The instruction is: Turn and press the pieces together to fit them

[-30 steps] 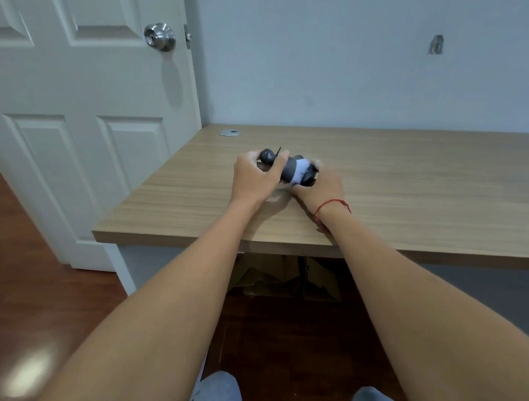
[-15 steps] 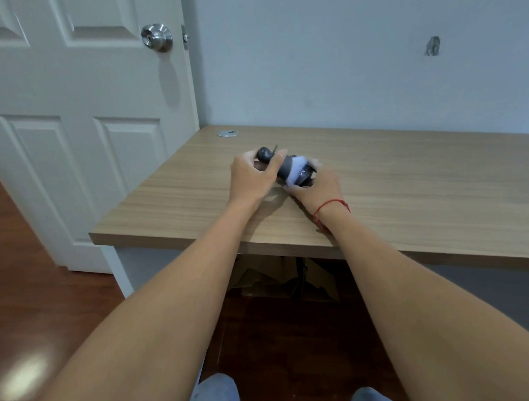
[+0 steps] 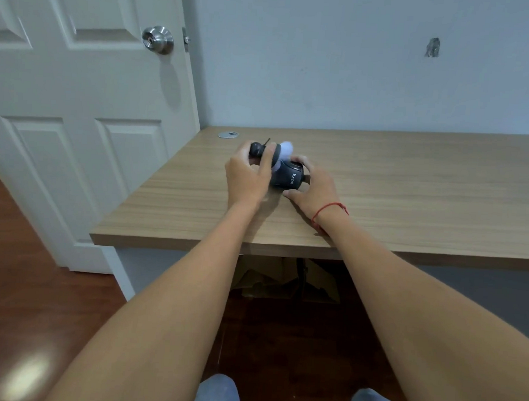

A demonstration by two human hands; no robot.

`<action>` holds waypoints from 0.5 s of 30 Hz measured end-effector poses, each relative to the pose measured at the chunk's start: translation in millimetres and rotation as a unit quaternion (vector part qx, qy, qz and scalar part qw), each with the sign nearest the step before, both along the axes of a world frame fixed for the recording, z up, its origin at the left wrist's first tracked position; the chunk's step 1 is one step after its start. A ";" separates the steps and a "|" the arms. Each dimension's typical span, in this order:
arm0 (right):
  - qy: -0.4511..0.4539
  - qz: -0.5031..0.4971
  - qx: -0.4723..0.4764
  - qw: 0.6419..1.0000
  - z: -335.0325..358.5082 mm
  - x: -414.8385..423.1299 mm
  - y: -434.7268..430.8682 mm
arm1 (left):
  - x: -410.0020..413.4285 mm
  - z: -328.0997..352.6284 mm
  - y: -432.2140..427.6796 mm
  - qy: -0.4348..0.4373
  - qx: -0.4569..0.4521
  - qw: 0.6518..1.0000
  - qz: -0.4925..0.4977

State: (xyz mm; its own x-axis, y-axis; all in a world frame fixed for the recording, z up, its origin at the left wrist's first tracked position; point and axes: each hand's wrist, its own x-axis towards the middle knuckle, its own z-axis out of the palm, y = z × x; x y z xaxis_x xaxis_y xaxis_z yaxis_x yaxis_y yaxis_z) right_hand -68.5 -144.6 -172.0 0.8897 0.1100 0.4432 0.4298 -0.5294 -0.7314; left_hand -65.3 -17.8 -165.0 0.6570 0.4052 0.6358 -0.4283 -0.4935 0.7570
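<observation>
A small dark grey device [image 3: 289, 178] with pale lettering on its side and a white rounded part on top lies on the wooden desk [image 3: 381, 189] near its left end. My left hand [image 3: 247, 176] curls round its left part, next to a black knob [image 3: 256, 149] with a thin black stem. My right hand [image 3: 315, 188] grips the device's right end, thumb on the desk beneath it. A red string circles my right wrist.
A white panelled door [image 3: 76, 111] with a metal knob [image 3: 158, 39] stands at the left, close to the desk's corner. A round metal grommet [image 3: 228, 134] sits at the desk's back left. Cardboard [image 3: 283, 279] lies under the desk, over a dark wood floor.
The device has turned in my hands: its dark body with lettering now faces me and the white part has swung up and back. Both hands stay in place.
</observation>
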 end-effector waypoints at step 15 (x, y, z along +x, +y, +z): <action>-0.006 -0.025 -0.003 1.000 -1.4 1.8 1.5 | -1.7 -2.7 -2.1 0.007 0.046 0.999 0.001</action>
